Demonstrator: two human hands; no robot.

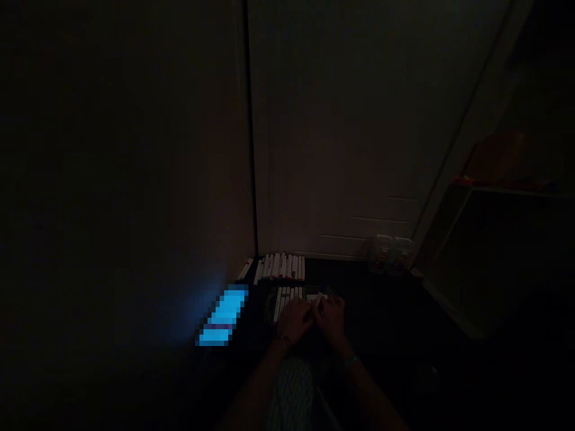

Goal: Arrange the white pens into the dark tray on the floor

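In the dim light, my left hand (294,318) rests over the near part of a row of white marker-like sticks (287,294), its fingers curled. My right hand (331,313) is beside it, fingers bent and drawn together. The fingertips of both hands meet at a small pale item (316,297), too dark to name. The fingers hide most of it. Behind the hands stands a second row of white sticks (282,267), some with reddish ends.
A brightly lit screen (224,316), pixelated, lies left of the hands on the dark table (377,311). Two clear containers (392,254) stand at the back right by the pale wall (332,149). A shelf unit (503,190) with an orange object (496,157) stands farther right.
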